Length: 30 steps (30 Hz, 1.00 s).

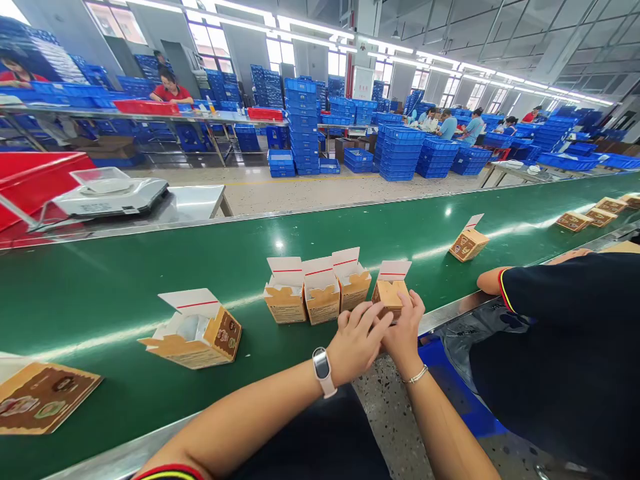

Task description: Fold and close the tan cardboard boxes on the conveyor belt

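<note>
A small brown and tan carton (391,293) stands near the front edge of the green conveyor belt, its side flaps folded in and its white lid with a red strip raised. My right hand (406,330) grips this carton at its front and right side. My left hand (357,340) reaches across to its front left, fingers spread, the tips partly hidden against the carton and my right hand. Close by on the left stand three lidded cartons in a row, the middle carton (321,300) among them, lids up. Further left, an open carton (200,333) shows a clear plastic-looking content.
The conveyor belt (240,407) crosses in front of me. A carton lies at its near left (47,397); another carton (469,244) and several more stand right. A co-worker's dark sleeve (550,287) is close on my right. Beyond are a scale (110,193) and stacked blue crates (303,127).
</note>
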Tool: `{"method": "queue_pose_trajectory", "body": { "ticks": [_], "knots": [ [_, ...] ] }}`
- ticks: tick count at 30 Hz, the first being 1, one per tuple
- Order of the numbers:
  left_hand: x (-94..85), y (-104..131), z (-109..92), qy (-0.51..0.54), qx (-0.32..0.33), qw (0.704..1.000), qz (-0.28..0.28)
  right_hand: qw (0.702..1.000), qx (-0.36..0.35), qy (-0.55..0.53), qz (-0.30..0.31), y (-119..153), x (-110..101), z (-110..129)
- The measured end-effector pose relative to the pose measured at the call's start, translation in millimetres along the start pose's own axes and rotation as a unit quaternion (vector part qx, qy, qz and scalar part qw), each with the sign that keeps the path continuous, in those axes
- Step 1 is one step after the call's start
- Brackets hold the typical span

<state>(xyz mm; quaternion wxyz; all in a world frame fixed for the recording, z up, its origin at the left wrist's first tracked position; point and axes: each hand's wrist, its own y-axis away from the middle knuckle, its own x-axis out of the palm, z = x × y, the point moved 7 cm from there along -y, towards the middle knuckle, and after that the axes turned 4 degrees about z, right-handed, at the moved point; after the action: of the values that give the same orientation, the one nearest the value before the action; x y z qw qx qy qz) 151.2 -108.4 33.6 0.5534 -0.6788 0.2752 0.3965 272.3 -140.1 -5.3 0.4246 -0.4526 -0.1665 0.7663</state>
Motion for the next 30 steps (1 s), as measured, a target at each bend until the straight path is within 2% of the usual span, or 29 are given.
{"method": "queue_pose_trajectory", "body": {
  "ticks": [2,4,7,9,10,11,12,13,14,15,16,19,22,26,28,30],
  "knots": [
    [-6.2,16,-8,0.032,0.028,0.999,-0.003,0.999,0.000,0.050,-0.005,-16,2,-13],
    [-9.0,28,-11,0.064,0.040,0.997,0.001,0.996,0.020,0.091,-0.013,-41,-3,-39],
    [-8.9,37,-5,0.092,0.021,0.995,0.004,0.983,0.101,0.151,-0.020,-82,-23,-84],
    [-7.0,39,3,0.109,0.001,0.994,0.007,0.983,0.121,0.140,-0.016,-103,-31,-98],
    [-5.9,39,6,0.120,-0.010,0.993,0.008,0.990,0.109,0.091,0.014,-110,-26,-96],
    [-4.7,39,9,0.135,-0.020,0.991,0.008,0.993,0.091,0.005,0.070,-115,-14,-90],
    [-3.5,40,11,0.151,-0.028,0.988,0.008,0.981,0.071,-0.105,0.145,-114,2,-79],
    [-2.2,41,12,0.167,-0.032,0.985,0.006,0.947,0.053,-0.220,0.227,-109,21,-64],
    [-0.9,42,13,0.181,-0.035,0.983,0.003,0.889,0.064,-0.337,0.303,-100,40,-50],
    [0.3,44,14,0.193,-0.036,0.980,-0.004,0.866,0.071,-0.367,0.332,-92,52,-40],
    [1.3,45,15,0.203,-0.037,0.978,-0.017,0.858,0.078,-0.378,0.339,-85,61,-34],
    [7.0,46,25,0.231,-0.050,0.969,-0.073,0.858,0.099,-0.393,0.315,-66,69,-33],
    [21.9,31,39,0.261,-0.079,0.955,-0.116,0.878,0.110,-0.387,0.259,-52,48,-47],
    [54.4,-13,37,0.306,-0.060,0.945,-0.099,0.908,0.112,-0.356,0.193,-35,13,-63],
    [68.6,-33,33,0.321,-0.039,0.942,-0.090,0.919,0.111,-0.338,0.173,-29,3,-68],
    [78.4,-48,36,0.321,-0.050,0.940,-0.100,0.928,0.105,-0.320,0.160,-25,-1,-70]
  ]
}}
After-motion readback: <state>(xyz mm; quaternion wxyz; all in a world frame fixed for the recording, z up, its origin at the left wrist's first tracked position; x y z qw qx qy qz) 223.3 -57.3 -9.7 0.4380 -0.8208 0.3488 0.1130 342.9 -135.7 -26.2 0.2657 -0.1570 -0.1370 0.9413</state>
